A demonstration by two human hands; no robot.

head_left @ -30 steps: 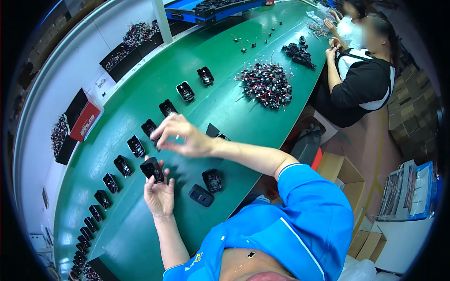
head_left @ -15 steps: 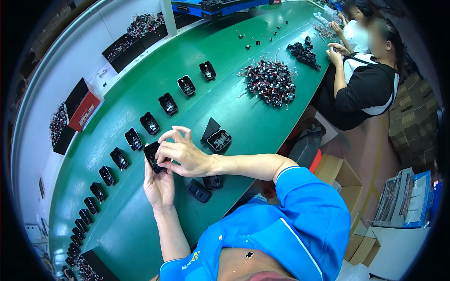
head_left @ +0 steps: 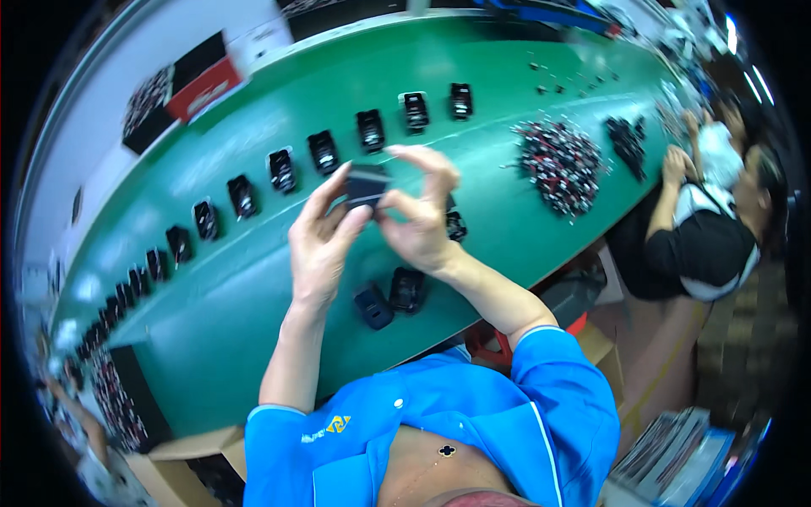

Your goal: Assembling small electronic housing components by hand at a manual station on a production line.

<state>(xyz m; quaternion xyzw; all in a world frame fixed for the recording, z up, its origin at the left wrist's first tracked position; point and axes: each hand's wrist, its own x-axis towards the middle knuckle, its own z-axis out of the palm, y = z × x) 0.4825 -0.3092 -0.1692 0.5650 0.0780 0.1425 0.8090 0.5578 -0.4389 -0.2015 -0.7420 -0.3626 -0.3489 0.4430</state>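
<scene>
My left hand (head_left: 319,245) holds a small black plastic housing (head_left: 367,182) between thumb and fingers, raised above the green table. The housing is tilted with a pale line across its side, and its inside is turned out of sight. My right hand (head_left: 420,211) closes on its right end with thumb and fingertips; blur softens the exact contact. Below the hands lie a smooth dark cover (head_left: 372,306) and, beside it, an open black housing (head_left: 407,290). Another open housing (head_left: 456,226) is partly hidden behind my right hand.
A curved row of open black housings (head_left: 242,196) runs along the green table (head_left: 279,253). To the right lies a heap of small wired parts (head_left: 559,165), with black pieces (head_left: 627,145) beyond. A co-worker (head_left: 701,237) sits at the right edge. Bins of parts (head_left: 118,397) stand left.
My view has turned, so the table and row lie differently. The housing has been tipped, so its open inside no longer shows. My right fingers have moved from inside it to its right end.
</scene>
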